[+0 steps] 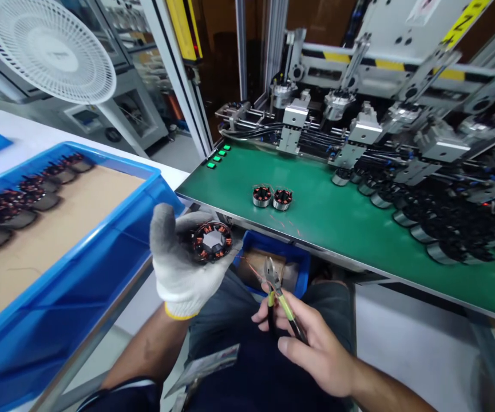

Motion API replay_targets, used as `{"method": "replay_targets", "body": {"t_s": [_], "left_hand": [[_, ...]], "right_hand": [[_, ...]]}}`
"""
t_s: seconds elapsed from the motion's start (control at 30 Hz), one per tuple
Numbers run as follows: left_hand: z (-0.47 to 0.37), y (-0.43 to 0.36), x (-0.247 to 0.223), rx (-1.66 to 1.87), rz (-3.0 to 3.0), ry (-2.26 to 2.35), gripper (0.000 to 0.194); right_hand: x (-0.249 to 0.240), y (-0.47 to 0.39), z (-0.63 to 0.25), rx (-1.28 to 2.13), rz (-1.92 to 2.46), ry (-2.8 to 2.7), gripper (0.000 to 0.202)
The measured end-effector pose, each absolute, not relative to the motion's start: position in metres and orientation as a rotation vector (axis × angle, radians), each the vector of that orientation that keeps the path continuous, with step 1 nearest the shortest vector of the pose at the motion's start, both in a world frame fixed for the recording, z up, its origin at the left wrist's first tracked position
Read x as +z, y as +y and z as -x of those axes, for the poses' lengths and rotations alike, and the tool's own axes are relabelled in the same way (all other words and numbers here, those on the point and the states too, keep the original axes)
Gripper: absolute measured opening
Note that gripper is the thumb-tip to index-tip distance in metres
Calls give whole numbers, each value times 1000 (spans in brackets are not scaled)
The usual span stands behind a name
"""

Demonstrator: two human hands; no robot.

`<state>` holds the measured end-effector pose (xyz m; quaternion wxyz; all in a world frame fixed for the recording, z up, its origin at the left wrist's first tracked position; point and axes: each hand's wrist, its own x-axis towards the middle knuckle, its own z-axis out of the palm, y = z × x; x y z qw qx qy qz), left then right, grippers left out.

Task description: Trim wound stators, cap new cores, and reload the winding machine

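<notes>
My left hand, in a grey and white glove, holds a copper-wound motor stator with its open face toward me. The thumb stands up; the other fingers are mostly hidden behind the stator. Bare, my right hand grips diagonal cutters with yellow-green and black handles. Their jaws point up, a short way right of the stator. Thin copper wire stretches between the stator and the cutters; whether it is cut loose I cannot tell. Two more stators stand side by side on the green table.
A blue tray on the left holds several stators on cardboard. Below the table edge sits a blue bin. Many stators crowd the table's right side, beneath machine clamps. A white fan stands at upper left. Wire scraps lie on the table.
</notes>
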<state>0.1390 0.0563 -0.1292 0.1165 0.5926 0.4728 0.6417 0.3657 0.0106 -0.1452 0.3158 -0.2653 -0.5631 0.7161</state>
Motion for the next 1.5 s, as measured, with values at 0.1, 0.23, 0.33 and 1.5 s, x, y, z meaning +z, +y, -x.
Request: {"method": "replay_targets", "body": {"t_s": [0.1, 0.23, 0.33, 1.5], "left_hand": [[-140, 56, -130, 1993, -1797, 1442, 101], [-136, 61, -133, 1972, -1839, 1462, 103], [-131, 67, -136, 1889, -1781, 1390, 101], [-131, 50, -136, 1288, -2169, 1223, 111]], "right_hand": [[-147, 7, -361, 1889, 726, -1414, 28], [-148, 6, -371, 1882, 760, -1379, 27], [-138, 16, -390, 1754, 808, -1491, 37], [-46, 60, -354, 2061, 829, -1523, 44]]}}
